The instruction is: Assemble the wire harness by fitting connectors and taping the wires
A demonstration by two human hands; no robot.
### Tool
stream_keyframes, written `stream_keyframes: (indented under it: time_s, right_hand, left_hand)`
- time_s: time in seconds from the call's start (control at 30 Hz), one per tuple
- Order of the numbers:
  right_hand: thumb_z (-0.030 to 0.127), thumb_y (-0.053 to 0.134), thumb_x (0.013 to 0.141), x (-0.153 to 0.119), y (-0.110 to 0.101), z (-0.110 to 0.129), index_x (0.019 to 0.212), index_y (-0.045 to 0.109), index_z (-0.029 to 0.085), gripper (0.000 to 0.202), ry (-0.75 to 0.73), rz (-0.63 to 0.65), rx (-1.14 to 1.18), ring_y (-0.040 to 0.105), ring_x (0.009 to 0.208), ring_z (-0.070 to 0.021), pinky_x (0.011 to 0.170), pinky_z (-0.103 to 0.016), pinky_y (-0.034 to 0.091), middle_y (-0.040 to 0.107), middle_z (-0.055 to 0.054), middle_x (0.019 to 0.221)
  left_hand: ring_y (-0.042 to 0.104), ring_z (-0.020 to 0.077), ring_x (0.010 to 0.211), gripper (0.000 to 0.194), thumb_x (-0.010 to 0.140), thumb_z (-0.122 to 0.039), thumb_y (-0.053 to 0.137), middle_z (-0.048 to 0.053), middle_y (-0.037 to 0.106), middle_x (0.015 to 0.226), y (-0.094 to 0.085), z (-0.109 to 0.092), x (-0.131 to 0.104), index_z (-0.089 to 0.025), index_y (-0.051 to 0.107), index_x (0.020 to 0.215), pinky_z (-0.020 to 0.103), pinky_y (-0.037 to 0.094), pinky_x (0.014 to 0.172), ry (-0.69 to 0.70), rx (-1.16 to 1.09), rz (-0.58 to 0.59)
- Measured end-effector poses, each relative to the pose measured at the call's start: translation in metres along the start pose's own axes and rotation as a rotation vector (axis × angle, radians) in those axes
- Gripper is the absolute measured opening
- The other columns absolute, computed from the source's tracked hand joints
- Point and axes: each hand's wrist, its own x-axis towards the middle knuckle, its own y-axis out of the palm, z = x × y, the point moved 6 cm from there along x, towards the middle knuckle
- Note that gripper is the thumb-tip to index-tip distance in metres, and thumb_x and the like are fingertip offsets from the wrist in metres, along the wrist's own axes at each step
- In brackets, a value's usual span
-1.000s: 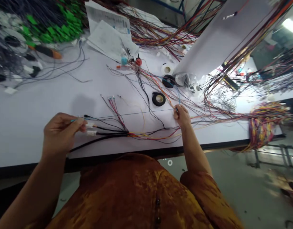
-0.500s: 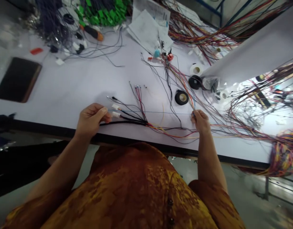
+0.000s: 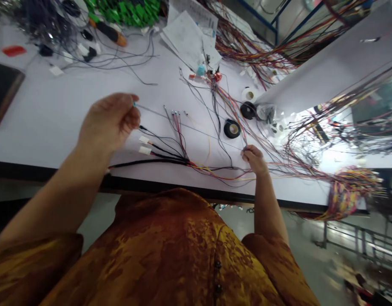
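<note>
Between my two hands a thin blue-grey wire (image 3: 189,127) is stretched above the table. My left hand (image 3: 111,119) is closed in a pinch on its left end, where a bit of blue shows at the fingertips. Lower and to the right, my right hand (image 3: 255,158) pinches the wire's other end, close to a bundle of loose wires. Beneath the stretched wire lies a wire harness (image 3: 186,161) with a black-wrapped branch, red wires with bare terminals and two white connectors (image 3: 145,150). A black tape roll (image 3: 231,128) rests just above my right hand.
Paper sheets (image 3: 183,40), an orange-handled screwdriver (image 3: 111,34) and green connectors (image 3: 126,12) lie at the back. A dark flat case (image 3: 4,91) sits at the left. Thick wire bundles (image 3: 345,195) hang over the table's right end, and a white tube (image 3: 323,55) crosses the upper right.
My left hand has moved up and away from the white connectors, still pinching the wire, which now slants up to the left. My right hand keeps its pinch. The whole view has shifted slightly.
</note>
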Motion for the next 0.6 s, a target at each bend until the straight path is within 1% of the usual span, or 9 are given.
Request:
stream_keyframes:
  time_s: [0.07,0.17,0.2,0.23,0.3,0.37,0.43,0.53,0.6]
  right_hand:
    - [0.03,0.064,0.067,-0.003,0.001,0.002,0.081,0.054,0.02,0.02,-0.008,0.053,-0.054,0.035,0.048,-0.006,0.047,-0.022,0.023,0.05,0.005,0.063]
    - [0.031,0.063,0.072,-0.011,0.001,0.005,0.089,0.06,0.018,0.021,-0.046,0.135,-0.149,0.039,0.057,-0.0079,0.053,-0.023,0.028,0.049,0.005,0.067]
    - [0.032,0.063,0.073,-0.013,0.001,0.006,0.091,0.061,0.018,0.023,-0.061,0.151,-0.168,0.04,0.059,-0.0084,0.054,-0.023,0.029,0.049,0.004,0.068]
    - [0.032,0.064,0.073,-0.015,0.001,0.008,0.092,0.062,0.018,0.024,-0.073,0.16,-0.175,0.04,0.06,-0.0087,0.056,-0.023,0.03,0.049,0.004,0.069]
    - [0.03,0.066,0.07,-0.017,0.001,0.009,0.09,0.061,0.018,0.024,-0.086,0.154,-0.164,0.038,0.059,-0.0085,0.055,-0.023,0.029,0.047,0.006,0.067]
    - [0.029,0.068,0.069,-0.017,0.0,0.009,0.083,0.06,0.019,0.019,-0.098,0.119,-0.144,0.034,0.056,-0.0078,0.053,-0.023,0.026,0.042,0.007,0.061]
    - [0.029,0.071,0.07,-0.016,-0.001,0.009,0.077,0.059,0.018,0.017,-0.133,0.061,-0.127,0.033,0.055,-0.0073,0.053,-0.023,0.026,0.043,0.007,0.06]
    - [0.034,0.072,0.075,-0.013,-0.001,0.003,0.079,0.065,0.018,0.018,-0.149,0.003,-0.069,0.034,0.053,-0.0066,0.049,-0.022,0.027,0.046,0.006,0.06]
    - [0.04,0.07,0.079,-0.01,0.0,-0.004,0.087,0.07,0.018,0.023,-0.106,-0.012,0.04,0.029,0.047,-0.0057,0.043,-0.021,0.023,0.04,0.007,0.054]
  left_hand:
    - [0.051,-0.0024,0.049,0.01,0.092,-0.002,0.049,-0.005,0.056,0.066,0.025,-0.018,0.027,-0.001,0.058,0.097,0.007,0.038,0.052,0.059,0.049,0.009]
    - [0.054,-0.0053,0.057,0.027,0.096,-0.005,0.037,-0.008,0.051,0.067,0.064,-0.034,0.071,0.005,0.054,0.114,0.012,0.038,0.068,0.133,0.14,0.13]
    - [0.056,-0.0049,0.061,0.032,0.097,-0.007,0.032,-0.008,0.05,0.068,0.075,-0.034,0.085,0.005,0.052,0.118,0.015,0.038,0.072,0.151,0.18,0.176]
    - [0.058,-0.0041,0.065,0.035,0.097,-0.009,0.029,-0.009,0.05,0.068,0.084,-0.032,0.099,0.005,0.051,0.12,0.016,0.038,0.073,0.156,0.217,0.19]
    - [0.058,-0.0032,0.067,0.032,0.097,-0.011,0.031,-0.009,0.05,0.068,0.094,-0.02,0.124,0.005,0.051,0.115,0.016,0.038,0.073,0.105,0.274,0.158]
    - [0.055,-0.0032,0.062,0.02,0.096,-0.011,0.04,-0.009,0.051,0.065,0.093,-0.002,0.142,0.004,0.053,0.102,0.012,0.039,0.068,0.009,0.3,0.064]
    - [0.05,-0.0023,0.056,0.012,0.096,-0.01,0.047,-0.008,0.049,0.06,0.085,0.017,0.152,-0.001,0.052,0.09,0.01,0.04,0.061,-0.089,0.32,-0.038]
    - [0.046,0.0007,0.055,0.015,0.098,-0.014,0.05,-0.008,0.048,0.055,0.067,0.035,0.15,-0.007,0.052,0.085,0.011,0.041,0.055,-0.164,0.332,-0.1]
    - [0.045,0.0024,0.055,0.014,0.098,-0.017,0.054,-0.007,0.05,0.054,0.054,0.04,0.14,-0.007,0.054,0.087,0.012,0.042,0.053,-0.178,0.326,-0.105]
